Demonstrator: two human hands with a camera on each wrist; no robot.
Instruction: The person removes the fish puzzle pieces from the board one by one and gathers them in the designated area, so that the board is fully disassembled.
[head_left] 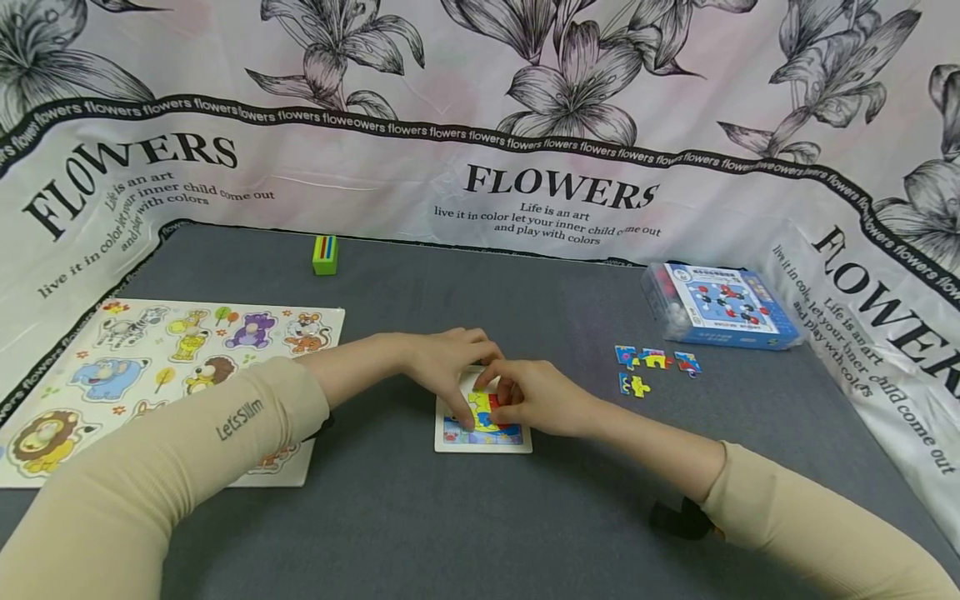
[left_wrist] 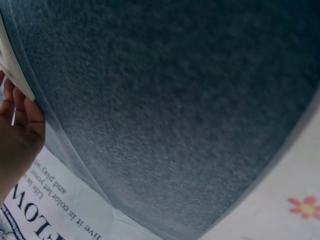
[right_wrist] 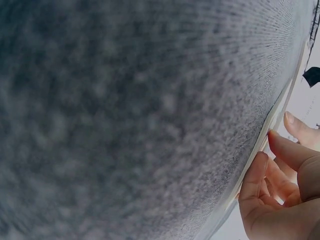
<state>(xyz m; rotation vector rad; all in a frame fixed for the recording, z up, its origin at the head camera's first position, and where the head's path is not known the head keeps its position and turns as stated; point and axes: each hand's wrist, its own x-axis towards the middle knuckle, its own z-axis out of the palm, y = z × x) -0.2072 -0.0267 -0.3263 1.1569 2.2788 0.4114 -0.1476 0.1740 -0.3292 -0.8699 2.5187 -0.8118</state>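
A small white-framed puzzle board [head_left: 483, 447] lies flat on the grey table, partly filled with yellow, red and blue pieces [head_left: 481, 407]. My left hand [head_left: 452, 365] grips the board, its thumb over the left side and its fingers at the far edge; in the left wrist view the fingers [left_wrist: 20, 107] hold the pale board edge [left_wrist: 17, 75]. From the right, my right hand [head_left: 542, 397] reaches over the board, fingers curled, with thumb and index finger around a reddish piece [head_left: 494, 401]. The right wrist view shows this hand [right_wrist: 280, 190] at the board's edge [right_wrist: 255, 150]; the piece is hidden there.
Several loose puzzle pieces [head_left: 655, 359] lie right of the board. Behind them is a clear plastic box with a blue label [head_left: 726, 304]. A large animal puzzle board [head_left: 247, 333] lies at left, partly under the left arm. A green block [head_left: 325, 255] stands at the back.
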